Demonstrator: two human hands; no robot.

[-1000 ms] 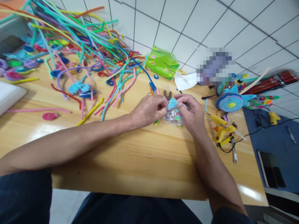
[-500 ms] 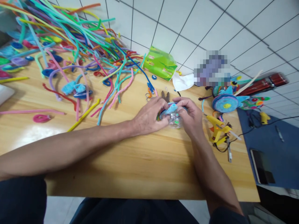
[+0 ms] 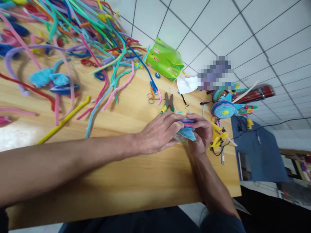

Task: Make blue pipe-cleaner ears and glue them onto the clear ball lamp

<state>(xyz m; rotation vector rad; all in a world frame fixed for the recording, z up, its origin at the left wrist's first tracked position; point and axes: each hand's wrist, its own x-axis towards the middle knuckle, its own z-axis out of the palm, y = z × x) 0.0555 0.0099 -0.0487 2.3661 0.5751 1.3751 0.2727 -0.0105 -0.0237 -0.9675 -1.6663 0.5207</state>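
My left hand (image 3: 161, 132) and my right hand (image 3: 202, 134) are both closed round a small pipe-cleaner craft (image 3: 187, 133). It has a light blue, pointed flap turned toward me, with pink and dark blue rows above it. A clear, shiny part shows below my left fingers, but most of the craft is hidden. Just beyond my hands lie pliers (image 3: 169, 102) with green and yellow handles. Small scissors (image 3: 153, 98) rest to their left beside short blue, orange and pink pipe-cleaner pieces.
Many loose pipe cleaners (image 3: 97, 35) cover the left and back of the wooden table (image 3: 136, 181). A green packet (image 3: 165, 60) stands against the tiled wall. To the right are a yellow glue gun (image 3: 218, 134), a finished-looking blue fish craft (image 3: 223, 109) and a red flask (image 3: 263, 93).
The craft has been turned over in my hands, so its striped edge and light blue flap now face me. My view has shifted, bringing the pliers' handles into sight.
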